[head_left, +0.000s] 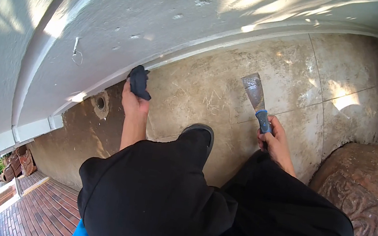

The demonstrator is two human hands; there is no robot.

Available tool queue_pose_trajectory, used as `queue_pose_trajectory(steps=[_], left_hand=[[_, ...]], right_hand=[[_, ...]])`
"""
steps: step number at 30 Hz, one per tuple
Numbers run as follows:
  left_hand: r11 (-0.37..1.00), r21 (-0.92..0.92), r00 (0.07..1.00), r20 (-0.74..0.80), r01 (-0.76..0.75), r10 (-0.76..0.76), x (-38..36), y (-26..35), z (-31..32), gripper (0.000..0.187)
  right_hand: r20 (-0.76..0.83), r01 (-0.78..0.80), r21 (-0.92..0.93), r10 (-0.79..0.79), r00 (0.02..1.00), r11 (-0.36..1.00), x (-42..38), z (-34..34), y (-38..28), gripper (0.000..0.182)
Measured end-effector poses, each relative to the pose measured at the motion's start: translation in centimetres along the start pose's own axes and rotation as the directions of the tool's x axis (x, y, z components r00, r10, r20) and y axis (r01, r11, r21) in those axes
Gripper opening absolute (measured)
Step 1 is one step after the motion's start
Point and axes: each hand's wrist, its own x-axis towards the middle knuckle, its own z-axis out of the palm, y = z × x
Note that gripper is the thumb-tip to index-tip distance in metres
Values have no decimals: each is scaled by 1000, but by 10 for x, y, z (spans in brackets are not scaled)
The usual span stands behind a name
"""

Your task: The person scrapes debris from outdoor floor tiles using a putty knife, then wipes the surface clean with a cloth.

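The left hand (133,104) is closed around a dark cloth (139,82), pressing it against the foot of the white wall (116,14), right where the wall meets the floor (203,91). The right hand (273,139) is wrapped tight around the blue handle of a scraper (257,101), whose broad, stained metal blade points away from the person and lies flat on or just above the floor, to the right of the cloth and well apart from it. Between the two hands, nearer the person than the cloth, the toe of a grey shoe (201,130) shows past a knee in black trousers (159,187). The floor is of large pale tiles, scratched and smeared with dirt. Left of the cloth, at the wall's foot, a small round drain hole (101,103) sits in a chipped patch. Far to the right of the cloth, beyond the scraper, a brown carved stone (359,187) rests on the floor.
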Motion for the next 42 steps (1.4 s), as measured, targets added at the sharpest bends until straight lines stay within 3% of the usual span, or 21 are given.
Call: queue_pose_trajectory(steps=[1,2,4,5,6,8,11,14,15,21,24,27,31,34,37,42], left_hand=[[996,69,998,22,61,-63,-22,-16,24,32],[985,97,974,162,143,-157,-39,-31,34,28],[936,198,897,284,291,-339,-67,-58,53,22],[916,255,853,351,309,-386,-87,-66,66,24],[893,354,801,427,280,-420,-99,-75,70,36],[855,423,738,466,299,-488,-124,-83,83,35],[765,576,571,539,287,-619,-131,-94,70,40],[722,648,480,567,241,-669,-138,-101,58,40],[705,661,433,574,256,-695,-141,-98,60,33],[629,774,428,544,79,-722,-138,-95,63,19],[625,762,471,620,-169,-628,-137,-95,73,12],[637,607,475,786,-475,-396,-128,-103,84,8],[516,705,536,707,-487,-460,-131,-105,103,9],[488,666,481,745,-564,-461,-135,-118,100,15],[440,607,418,786,-662,-455,-135,-120,89,22],[408,640,509,767,-652,-390,-128,-110,89,21]], right_hand=[[2,5,-4,-5,1000,1000,2,-2,-1,25],[-24,55,-102,-58,998,993,4,-5,-4,24],[-68,139,-303,-167,984,943,9,-16,-17,25],[-46,287,-447,-343,938,847,23,-35,-10,31],[-70,288,-436,-352,933,853,26,-44,-20,31],[-116,296,-414,-373,921,861,30,-60,-51,32],[-234,251,-461,-390,891,851,42,-98,-77,31],[-307,262,-480,-441,843,837,63,-130,-97,33],[-280,262,-499,-440,853,826,73,-135,-104,33],[-107,242,-627,-390,914,740,109,-76,-136,29],[-46,280,-657,-408,912,700,120,-75,-152,28],[-14,303,-680,-426,905,667,133,-102,-165,26],[43,354,-703,-460,887,617,142,-71,-165,24],[131,394,-749,-464,876,532,154,-51,-160,24],[97,363,-741,-445,890,564,149,-64,-170,23],[85,325,-731,-392,916,600,162,-80,-173,24]])
